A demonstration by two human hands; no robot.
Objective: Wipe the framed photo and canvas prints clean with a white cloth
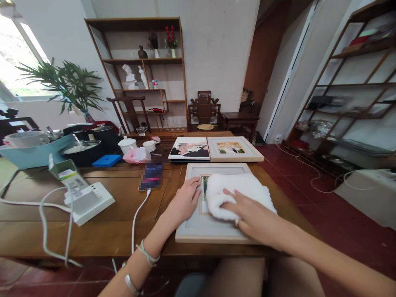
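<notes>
A light wooden picture frame with a grey mat lies flat near the front edge of the wooden table. A fluffy white cloth covers most of its picture. My right hand lies on the cloth, fingers pressed into it, a ring showing. My left hand rests flat on the frame's left side, fingers stretched toward the picture's edge. Bracelets circle my left wrist.
Two more framed photos lie behind the frame. A phone with a white cable sits left of it. A white power strip, pots, cups and a blue tub crowd the left. Shelves and chairs stand behind.
</notes>
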